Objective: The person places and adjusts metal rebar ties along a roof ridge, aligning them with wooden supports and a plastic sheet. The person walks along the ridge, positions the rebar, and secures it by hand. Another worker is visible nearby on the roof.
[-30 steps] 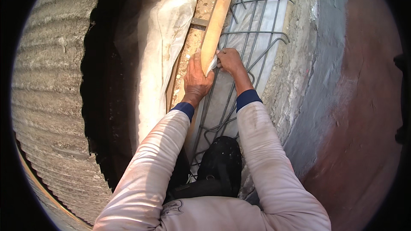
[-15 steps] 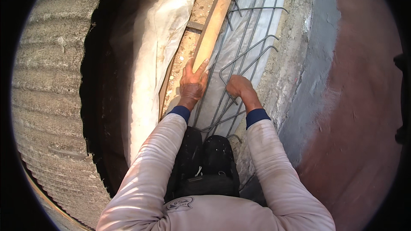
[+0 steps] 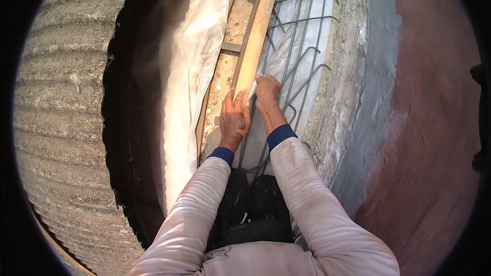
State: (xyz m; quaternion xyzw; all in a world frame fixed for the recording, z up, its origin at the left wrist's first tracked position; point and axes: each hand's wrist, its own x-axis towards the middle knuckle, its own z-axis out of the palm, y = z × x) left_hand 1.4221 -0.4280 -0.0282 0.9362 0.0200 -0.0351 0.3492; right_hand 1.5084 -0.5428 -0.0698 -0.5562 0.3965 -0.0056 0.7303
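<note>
My left hand grips the near part of a long pale wooden board, its fingers wrapped over it. Just right of it, my right hand has closed fingers on white plastic sheet at the board's right edge. Bent steel bars form a cage over translucent sheeting to the right of the board. Left of the board are a dusty wooden strip with a crossbar and a long, wrinkled translucent sheet.
A corrugated roof sheet lies at the left beside a dark gap. Rough concrete runs along the right, bordered by grey coating and a reddish surface. My black-clad knees are below my hands.
My left hand sits lower in the view along the board. My right hand dropped away from the board's edge half a second ago and is now back at it, holding white sheeting.
</note>
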